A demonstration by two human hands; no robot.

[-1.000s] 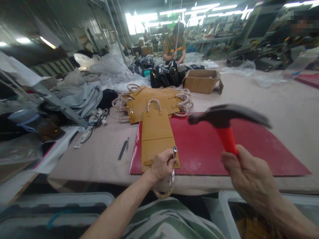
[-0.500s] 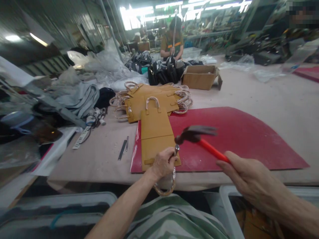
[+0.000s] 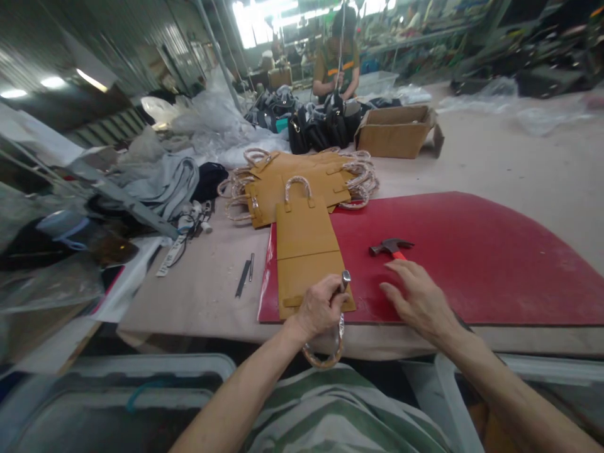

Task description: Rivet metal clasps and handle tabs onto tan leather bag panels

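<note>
The left hand (image 3: pixel 321 308) clenches a steel punch (image 3: pixel 346 277) upright on the near edge of the tan bag (image 3: pixel 306 245), which lies flat on the red mat (image 3: pixel 472 251). The right hand (image 3: pixel 418 302) lies slack, fingers spread, over the hammer (image 3: pixel 391 246) beside it. The bag looks light and limp; the head-heavy hammer wants gripping by its handle.

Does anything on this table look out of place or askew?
Only this: the near handle loop of the tan bag hangs off the table edge, below the left hand gripping a metal punch. The hammer lies on the red mat by the open right hand.
</note>
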